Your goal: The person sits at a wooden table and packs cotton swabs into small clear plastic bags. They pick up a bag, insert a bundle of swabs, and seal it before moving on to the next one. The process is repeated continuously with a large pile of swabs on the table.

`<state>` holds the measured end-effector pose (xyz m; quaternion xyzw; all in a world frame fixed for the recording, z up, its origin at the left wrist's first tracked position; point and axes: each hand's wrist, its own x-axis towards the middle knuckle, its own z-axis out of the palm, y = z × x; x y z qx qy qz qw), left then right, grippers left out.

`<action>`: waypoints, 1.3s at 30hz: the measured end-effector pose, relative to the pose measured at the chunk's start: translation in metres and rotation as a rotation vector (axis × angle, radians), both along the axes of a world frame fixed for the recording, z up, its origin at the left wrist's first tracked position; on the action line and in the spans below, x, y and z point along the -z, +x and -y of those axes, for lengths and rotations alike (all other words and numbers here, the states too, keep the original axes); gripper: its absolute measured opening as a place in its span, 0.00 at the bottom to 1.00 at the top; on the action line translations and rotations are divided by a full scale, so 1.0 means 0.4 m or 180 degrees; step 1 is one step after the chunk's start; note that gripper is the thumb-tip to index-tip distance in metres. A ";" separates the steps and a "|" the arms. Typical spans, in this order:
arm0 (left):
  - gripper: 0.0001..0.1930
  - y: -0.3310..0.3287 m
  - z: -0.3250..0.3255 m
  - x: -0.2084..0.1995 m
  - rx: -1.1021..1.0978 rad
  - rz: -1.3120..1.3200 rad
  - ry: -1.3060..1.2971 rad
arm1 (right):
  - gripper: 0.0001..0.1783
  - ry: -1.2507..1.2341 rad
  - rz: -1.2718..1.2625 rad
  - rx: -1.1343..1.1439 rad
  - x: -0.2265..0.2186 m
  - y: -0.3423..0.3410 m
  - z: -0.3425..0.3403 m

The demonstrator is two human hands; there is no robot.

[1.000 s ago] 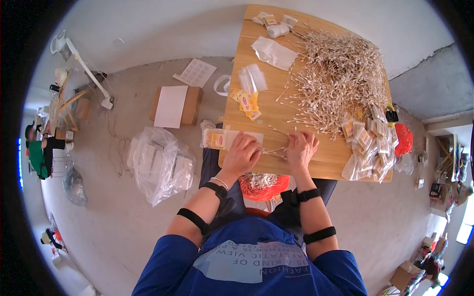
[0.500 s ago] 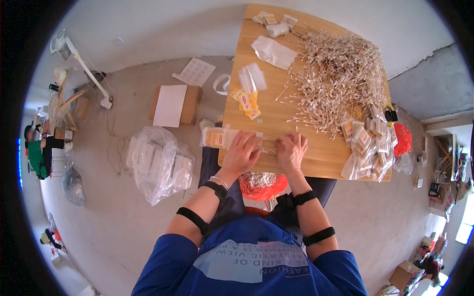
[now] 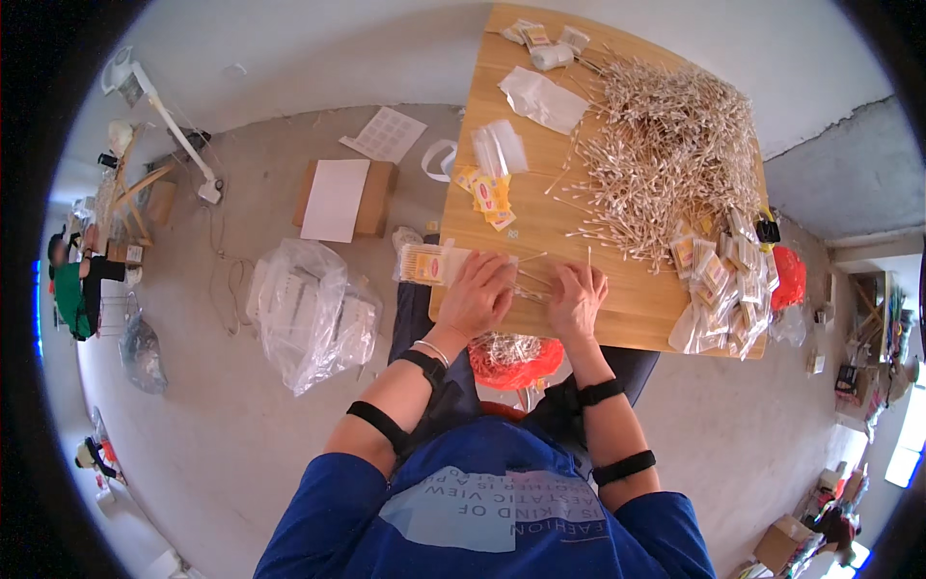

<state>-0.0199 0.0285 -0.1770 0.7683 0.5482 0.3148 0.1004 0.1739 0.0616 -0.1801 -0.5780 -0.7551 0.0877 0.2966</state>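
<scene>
Near the front left of the table, my left hand (image 3: 479,292) lies closed over the end of a clear plastic bag, fingers pressed together. The bag's other end, a packet of cotton swabs (image 3: 422,263) with a yellow and white card, juts past the table's left edge. A few loose cotton swabs (image 3: 532,292) lie between my hands. My right hand (image 3: 579,297) is closed in a pinch on cotton swabs against the tabletop; one thin stick rises by its fingers. How many it holds is hidden.
A big heap of cotton swabs (image 3: 670,145) covers the far right of the wooden table (image 3: 617,318). Filled packets (image 3: 723,280) pile up at the right edge. Yellow cards (image 3: 490,196) and clear bags (image 3: 499,148) lie far left. Below hangs a red bag of swabs (image 3: 516,362).
My right hand has shifted slightly right and its fingers have moved off the loose swabs, so more of them show. My left hand stays on the bag. The view has shifted a little.
</scene>
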 end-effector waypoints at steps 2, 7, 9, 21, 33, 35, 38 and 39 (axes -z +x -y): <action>0.22 -0.002 -0.001 0.002 -0.0022 0.0008 -0.0030 | 0.13 0.0026 -0.0104 0.0204 0.006 -0.005 -0.001; 0.25 -0.002 0.002 0.002 -0.0033 0.0017 -0.0104 | 0.14 -0.0091 -0.0069 0.0042 -0.020 -0.004 -0.019; 0.26 -0.001 0.001 0.000 -0.0057 -0.0037 -0.0112 | 0.15 -0.0135 -0.0048 -0.0010 -0.029 -0.011 -0.035; 0.28 0.005 0.001 -0.015 -0.0149 -0.0125 -0.0191 | 0.13 -0.0382 0.0003 -0.0356 -0.027 -0.033 -0.119; 0.28 0.005 0.001 -0.009 -0.0116 -0.0083 -0.0177 | 0.03 -0.0202 -0.0400 -0.0365 -0.024 -0.017 -0.105; 0.27 0.003 0.002 -0.004 -0.0116 -0.0099 -0.0230 | 0.02 -0.0024 -0.0483 -0.0103 -0.036 0.011 -0.089; 0.27 0.005 0.005 0.003 -0.0150 -0.0141 -0.0273 | 0.06 -0.0446 -0.0631 -0.0551 -0.068 0.062 -0.022; 0.28 0.005 0.006 0.002 -0.0171 -0.0146 -0.0262 | 0.06 -0.0766 -0.0689 -0.0783 -0.096 0.066 0.017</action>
